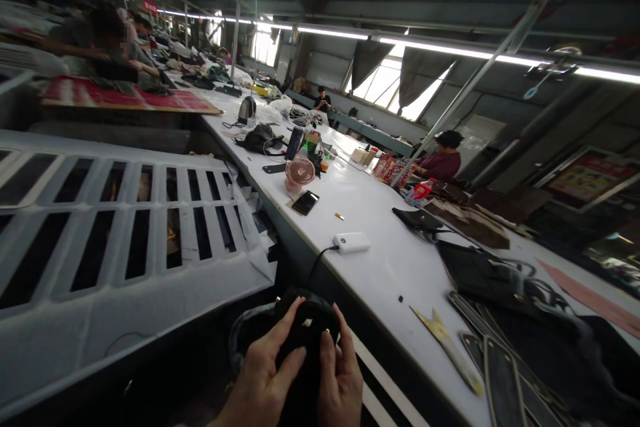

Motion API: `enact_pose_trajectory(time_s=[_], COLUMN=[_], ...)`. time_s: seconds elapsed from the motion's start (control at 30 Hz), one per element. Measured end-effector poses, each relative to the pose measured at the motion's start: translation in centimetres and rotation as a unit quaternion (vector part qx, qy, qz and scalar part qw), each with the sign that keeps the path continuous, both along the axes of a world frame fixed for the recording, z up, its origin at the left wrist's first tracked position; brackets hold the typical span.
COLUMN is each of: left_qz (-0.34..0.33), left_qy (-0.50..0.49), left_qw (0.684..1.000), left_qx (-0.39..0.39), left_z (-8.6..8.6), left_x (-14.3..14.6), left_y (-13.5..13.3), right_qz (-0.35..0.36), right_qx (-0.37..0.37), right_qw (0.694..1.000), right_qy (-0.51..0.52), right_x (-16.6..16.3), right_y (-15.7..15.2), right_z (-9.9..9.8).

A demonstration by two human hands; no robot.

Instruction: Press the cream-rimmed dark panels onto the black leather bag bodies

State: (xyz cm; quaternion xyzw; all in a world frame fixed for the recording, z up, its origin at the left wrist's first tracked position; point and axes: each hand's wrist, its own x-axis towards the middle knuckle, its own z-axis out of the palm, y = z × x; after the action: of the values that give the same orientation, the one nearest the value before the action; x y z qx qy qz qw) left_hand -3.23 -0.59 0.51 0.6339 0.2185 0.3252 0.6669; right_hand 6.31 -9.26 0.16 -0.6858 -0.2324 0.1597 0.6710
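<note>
hands: our left hand [260, 383] & right hand [341, 377] both wrapped on a black piece [305, 340], fingers curled over its top
grip: closed on it, both sides
where: down low in front of the counter [380, 260], not on it
progress: piece in hand, looks mid-handling imo; nothing finished visible near us
nearby: power bank [353, 242] w/ cable

Your hands [295, 380] grip a black piece [307, 327]. At one o'clock, a white surface [380, 260] carries a pink fan [299, 173] and a white power bank [352, 242].
</note>
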Motion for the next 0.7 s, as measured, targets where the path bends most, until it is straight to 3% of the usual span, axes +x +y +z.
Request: enact_pose_trajectory(time_s=[0.3, 0.53, 0.7], left_qz=[0.038, 0.041, 0.025], left_qy=[0.025, 0.026, 0.011], left_qw=[0.997, 0.995, 0.989], left_qx=[-0.069, -0.090, -0.144], left_z=[1.7, 1.7, 1.4], left_x=[0.5, 0.8, 1.0], left_y=[1.6, 1.4, 1.3], right_qz=[-0.019, -0.008, -0.013], right_qx=[0.035, 0.028, 0.031], right_qw=[0.999, 1.000, 0.998], right_qy=[-0.014, 0.011, -0.053], right_x=[-0.6, -0.2, -0.5], right_y=[0.6, 0.8, 1.5], right_z=[1.3, 1.9, 1.8])
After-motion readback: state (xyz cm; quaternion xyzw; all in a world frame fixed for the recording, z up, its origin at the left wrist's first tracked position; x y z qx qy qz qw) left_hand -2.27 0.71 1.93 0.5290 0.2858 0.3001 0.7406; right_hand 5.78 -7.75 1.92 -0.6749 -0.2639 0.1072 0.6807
